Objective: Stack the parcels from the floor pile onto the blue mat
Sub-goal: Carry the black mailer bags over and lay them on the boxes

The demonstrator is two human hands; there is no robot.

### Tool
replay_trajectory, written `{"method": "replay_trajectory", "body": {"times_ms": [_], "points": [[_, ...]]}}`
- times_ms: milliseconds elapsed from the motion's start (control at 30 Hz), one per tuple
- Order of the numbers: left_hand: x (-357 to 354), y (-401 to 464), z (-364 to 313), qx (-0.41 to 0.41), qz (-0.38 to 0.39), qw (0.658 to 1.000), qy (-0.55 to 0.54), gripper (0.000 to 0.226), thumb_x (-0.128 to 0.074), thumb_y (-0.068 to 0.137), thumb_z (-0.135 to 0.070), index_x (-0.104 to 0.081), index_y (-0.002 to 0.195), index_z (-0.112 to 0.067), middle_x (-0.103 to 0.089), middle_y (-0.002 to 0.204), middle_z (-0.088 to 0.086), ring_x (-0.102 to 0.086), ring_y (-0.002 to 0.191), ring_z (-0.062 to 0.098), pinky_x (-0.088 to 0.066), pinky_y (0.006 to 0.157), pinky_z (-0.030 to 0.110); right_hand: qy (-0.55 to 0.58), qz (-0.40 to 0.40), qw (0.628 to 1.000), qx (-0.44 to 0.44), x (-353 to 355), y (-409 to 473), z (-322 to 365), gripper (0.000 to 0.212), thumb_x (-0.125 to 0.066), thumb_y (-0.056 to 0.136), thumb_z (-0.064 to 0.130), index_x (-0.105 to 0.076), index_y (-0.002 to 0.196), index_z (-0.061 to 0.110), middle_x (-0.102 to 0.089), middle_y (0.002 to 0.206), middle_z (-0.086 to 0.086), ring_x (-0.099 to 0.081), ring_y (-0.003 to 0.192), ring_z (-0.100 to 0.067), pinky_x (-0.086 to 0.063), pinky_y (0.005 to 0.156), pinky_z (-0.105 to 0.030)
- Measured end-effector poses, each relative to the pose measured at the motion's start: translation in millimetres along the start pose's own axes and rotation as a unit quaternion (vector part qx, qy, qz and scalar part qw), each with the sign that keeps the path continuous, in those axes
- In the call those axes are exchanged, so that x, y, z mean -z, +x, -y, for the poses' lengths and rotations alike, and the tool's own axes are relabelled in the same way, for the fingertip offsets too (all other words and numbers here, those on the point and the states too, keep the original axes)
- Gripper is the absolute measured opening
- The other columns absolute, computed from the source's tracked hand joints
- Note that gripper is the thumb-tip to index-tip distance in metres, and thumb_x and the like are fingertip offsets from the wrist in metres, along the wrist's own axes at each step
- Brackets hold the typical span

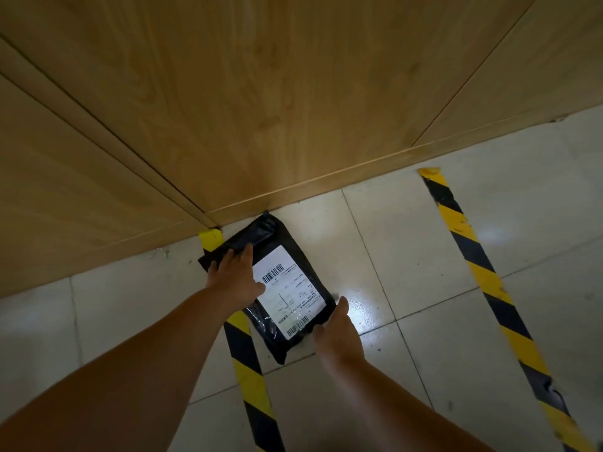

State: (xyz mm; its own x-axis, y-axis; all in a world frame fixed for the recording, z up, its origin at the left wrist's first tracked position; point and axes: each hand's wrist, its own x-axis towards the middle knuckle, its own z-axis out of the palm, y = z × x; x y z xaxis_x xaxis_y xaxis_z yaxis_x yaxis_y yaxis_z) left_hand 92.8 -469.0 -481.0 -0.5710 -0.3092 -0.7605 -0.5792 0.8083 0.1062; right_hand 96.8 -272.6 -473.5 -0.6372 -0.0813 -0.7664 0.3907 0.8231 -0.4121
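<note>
Both forearms reach in from 6 o'clock. Left hand [235, 275] lies flat on the black parcel [277, 288] on floor tiles at the wall foot; right hand [336, 327] touches its 4 o'clock edge, grip unclear. Soft, slick polybag, probably light; hold opposite edges.

Occlusions and cut-offs, head view

Left hand [235, 277] covers the black plastic mailer parcel's [287, 256] left edge; right hand [336, 331] hides its near right corner, fingertips not visible. White shipping label [290, 288] text too small to read. Both yellow-black striped floor tapes [483, 275] run off the bottom edge; left tape passes under the parcel.
</note>
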Motion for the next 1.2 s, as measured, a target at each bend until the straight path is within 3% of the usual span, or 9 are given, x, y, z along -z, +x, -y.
{"method": "replay_trajectory", "body": {"times_ms": [133,267,400,467,600,733,900,1000,1200], "points": [[-9.2,-2.9,-3.5,0.0,-0.016,1.0,-0.018,0.087,-0.057,0.087,-0.041,-0.002,0.151,-0.017,-0.013,0.157,0.01,-0.009,0.146,0.025,-0.01,0.116,0.045,0.066,0.011,0.998,-0.007,-8.3,4.7,1.1,0.051,-0.045,0.094,0.005,-0.022,0.138,0.017,-0.053,0.13,-0.006,-0.059,0.113,-0.022,-0.054,0.073,-0.02],[-16.9,-12.9,-12.5,0.004,-0.028,0.996,-0.083,0.082,-0.059,0.087,-0.037,-0.011,0.15,-0.013,-0.028,0.15,0.011,-0.029,0.138,0.028,-0.025,0.113,0.044,0.119,-0.011,0.993,-0.021,-8.5,5.4,7.5,0.051,-0.039,0.094,0.005,-0.019,0.138,0.02,-0.049,0.132,-0.008,-0.059,0.111,-0.027,-0.059,0.078,-0.038],[-15.5,-30.7,-20.2,0.03,-0.05,0.983,-0.175,0.062,-0.052,0.092,-0.028,-0.022,0.144,-0.014,-0.039,0.137,0.013,-0.049,0.117,0.033,-0.045,0.093,0.039,0.192,-0.049,0.98,-0.025,12.5,-5.5,14.6,0.061,-0.037,0.097,0.003,-0.008,0.147,0.023,-0.047,0.129,-0.004,-0.057,0.11,-0.023,-0.049,0.058,-0.016],[-10.6,-47.5,-24.4,0.041,-0.072,0.975,-0.206,0.055,-0.052,0.091,-0.028,-0.029,0.139,-0.014,-0.045,0.129,0.013,-0.054,0.109,0.032,-0.049,0.085,0.039,0.225,-0.063,0.972,-0.023,24.7,-19.2,20.3,0.066,-0.041,0.096,0.005,-0.005,0.149,0.025,-0.049,0.129,-0.004,-0.056,0.111,-0.022,-0.053,0.063,-0.021],[9.9,-96.6,-34.4,0.074,-0.103,0.959,-0.255,0.06,-0.056,0.09,-0.031,-0.027,0.141,-0.015,-0.047,0.128,0.013,-0.054,0.109,0.034,-0.048,0.084,0.04,0.217,-0.113,0.97,-0.004,50.1,-56.1,33.0,0.064,-0.059,0.09,0.008,-0.024,0.143,0.017,-0.048,0.121,-0.002,-0.056,0.104,-0.017,-0.055,0.087,-0.038],[42.5,-162.1,-47.7,0.096,-0.114,0.935,-0.322,0.073,-0.06,0.088,-0.03,-0.017,0.145,-0.015,-0.05,0.132,0.012,-0.057,0.111,0.034,-0.05,0.084,0.04,0.149,-0.118,0.981,0.04,87.2,-108.4,55.5,0.026,-0.068,0.082,0.014,-0.062,0.106,0.018,-0.06,0.11,-0.001,-0.061,0.086,-0.009,-0.055,0.063,-0.013],[98.7,-248.7,-60.4,0.143,-0.111,0.902,-0.392,0.067,-0.062,0.087,-0.027,-0.019,0.136,-0.012,-0.054,0.125,0.018,-0.055,0.111,0.039,-0.046,0.087,0.042,0.142,-0.067,0.986,0.05,149.9,-188.7,95.9,0.02,-0.068,0.084,0.018,-0.057,0.1,0.019,-0.061,0.09,0.008,-0.059,0.079,-0.01,-0.044,0.046,-0.005],[138.4,-302.8,-61.6,0.144,-0.116,0.896,-0.404,0.067,-0.063,0.087,-0.025,-0.018,0.135,-0.011,-0.055,0.124,0.018,-0.056,0.107,0.039,-0.046,0.081,0.04,0.114,-0.056,0.989,0.071,187.5,-237.1,121.8,0.025,-0.072,0.08,0.021,-0.058,0.1,0.017,-0.067,0.095,0.002,-0.064,0.08,-0.013,-0.052,0.059,-0.017],[224.6,-416.8,-61.7,0.057,-0.247,0.93,-0.265,0.093,-0.068,0.082,-0.031,-0.007,0.15,-0.013,-0.027,0.149,0.011,-0.033,0.134,0.031,-0.031,0.107,0.04,0.052,-0.05,0.991,0.115,267.7,-337.3,177.2,0.029,-0.076,0.074,0.025,-0.058,0.094,0.014,-0.064,0.089,0.001,-0.062,0.083,-0.016,-0.05,0.071,-0.028]]}}
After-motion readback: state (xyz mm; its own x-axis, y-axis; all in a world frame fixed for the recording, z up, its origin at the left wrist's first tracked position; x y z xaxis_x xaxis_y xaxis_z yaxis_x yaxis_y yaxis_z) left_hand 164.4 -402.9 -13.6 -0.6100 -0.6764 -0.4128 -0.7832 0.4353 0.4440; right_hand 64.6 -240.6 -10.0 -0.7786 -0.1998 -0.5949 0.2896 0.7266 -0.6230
